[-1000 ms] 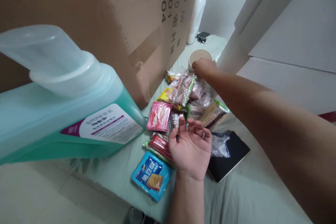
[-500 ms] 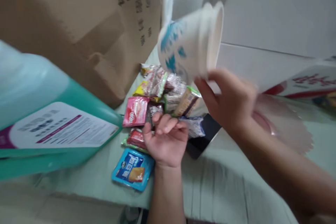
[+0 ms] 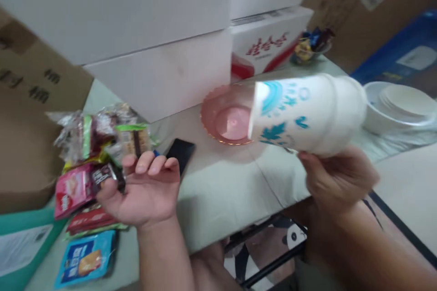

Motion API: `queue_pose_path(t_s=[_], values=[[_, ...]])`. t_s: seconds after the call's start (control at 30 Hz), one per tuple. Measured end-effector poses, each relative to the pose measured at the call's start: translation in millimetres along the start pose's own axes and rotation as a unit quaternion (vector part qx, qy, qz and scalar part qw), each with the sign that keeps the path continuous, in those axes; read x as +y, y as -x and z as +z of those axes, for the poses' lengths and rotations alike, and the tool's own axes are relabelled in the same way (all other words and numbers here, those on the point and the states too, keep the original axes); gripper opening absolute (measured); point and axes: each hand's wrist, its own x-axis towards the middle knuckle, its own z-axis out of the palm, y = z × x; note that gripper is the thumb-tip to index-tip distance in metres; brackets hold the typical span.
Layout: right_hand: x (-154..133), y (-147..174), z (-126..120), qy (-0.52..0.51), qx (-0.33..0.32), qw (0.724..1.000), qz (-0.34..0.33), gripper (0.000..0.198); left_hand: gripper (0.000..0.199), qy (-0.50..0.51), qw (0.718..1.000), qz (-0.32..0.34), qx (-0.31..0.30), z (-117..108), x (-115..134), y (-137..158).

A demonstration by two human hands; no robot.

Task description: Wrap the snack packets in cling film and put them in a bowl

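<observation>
A stack of white paper cups (image 3: 297, 113) with blue print lies sideways in the air, gripped from below by my right hand (image 3: 341, 177). Palm up and empty, my left hand (image 3: 146, 191) has its fingers apart and slightly curled. Just beyond it and to its left are packaged snacks: a pink packet (image 3: 73, 191), a red packet (image 3: 90, 218), a green-edged packet (image 3: 133, 138) and several clear-wrapped ones. A blue snack packet (image 3: 87, 257) lies nearer the front edge. Behind the cups, a pink scalloped plate (image 3: 218, 120) is partly covered by them.
A black phone (image 3: 180, 152) lies between the snacks and the plate. White boxes (image 3: 164, 82) stand at the back, with a bowl of wrapped sweets (image 3: 312, 47) beside them. To the right is a white basin (image 3: 378, 111); at lower left, a green container (image 3: 23, 245).
The view has turned to the right. My right hand has carried the cup stack rightward, and the cups now point the other way, lying level. My left hand remains open near the snacks.
</observation>
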Motion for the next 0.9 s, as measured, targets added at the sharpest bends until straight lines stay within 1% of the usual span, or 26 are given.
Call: queue_pose_path(t_s=[0.03, 0.07, 0.1, 0.13, 0.17, 0.23, 0.27, 0.33, 0.4, 0.5, 0.57, 0.63, 0.7, 0.77, 0.8, 0.83, 0.87, 0.9], values=[[4, -11, 3, -0.026, 0.012, 0.998, -0.054, 0.014, 0.029, -0.047, 0.999, -0.001, -0.006, 16, -11, 4], [9, -21, 4, -0.052, -0.002, 0.995, -0.083, 0.014, 0.028, -0.101, 0.995, 0.005, -0.015, 33, -23, 9], [17, -28, 4, -0.080, -0.010, 0.993, -0.091, 0.017, 0.027, -0.157, 0.987, 0.018, -0.030, 49, -37, 15], [26, -33, 3, -0.103, -0.018, 0.991, -0.083, 0.021, 0.029, -0.215, 0.975, 0.029, -0.051, 66, -53, 21], [36, -36, -1, -0.123, -0.029, 0.990, -0.064, 0.025, 0.036, -0.269, 0.959, 0.038, -0.079, 82, -71, 26], [56, -34, -13, -0.152, -0.042, 0.987, -0.011, 0.029, 0.058, -0.359, 0.921, 0.037, -0.149, 112, -111, 33], [65, -33, -20, -0.165, -0.045, 0.985, 0.015, 0.031, 0.066, -0.389, 0.902, 0.030, -0.185, 126, -132, 35], [78, -31, -35, -0.191, -0.041, 0.979, 0.053, 0.034, 0.076, -0.429, 0.872, -0.020, -0.235, 153, -170, 35], [86, -36, -47, -0.203, -0.018, 0.976, 0.081, 0.033, 0.074, -0.450, 0.858, -0.055, -0.243, 177, -201, 31], [91, -50, -62, -0.176, 0.026, 0.977, 0.118, 0.026, 0.070, -0.456, 0.852, -0.137, -0.219, 204, -231, 25], [94, -59, -70, -0.144, 0.060, 0.979, 0.133, 0.022, 0.066, -0.461, 0.845, -0.205, -0.179, 216, -247, 20], [96, -65, -79, -0.111, 0.116, 0.978, 0.134, 0.021, 0.056, -0.465, 0.843, -0.241, -0.124, 224, -262, 11], [99, -69, -87, -0.093, 0.192, 0.967, 0.136, 0.021, 0.044, -0.447, 0.859, -0.241, -0.066, 233, -275, -1], [103, -72, -95, -0.088, 0.251, 0.950, 0.163, 0.022, 0.037, -0.405, 0.885, -0.227, -0.025, 250, -284, -17], [106, -74, -98, -0.089, 0.259, 0.944, 0.186, 0.023, 0.036, -0.382, 0.898, -0.216, -0.019, 264, -287, -24], [108, -76, -101, -0.089, 0.251, 0.941, 0.210, 0.023, 0.036, -0.368, 0.907, -0.203, -0.031, 280, -289, -32], [112, -78, -102, -0.089, 0.230, 0.941, 0.232, 0.024, 0.034, -0.355, 0.918, -0.169, -0.043, 298, -291, -38], [114, -80, -102, -0.089, 0.198, 0.944, 0.250, 0.023, 0.030, -0.352, 0.921, -0.155, -0.056, 318, -293, -43]])
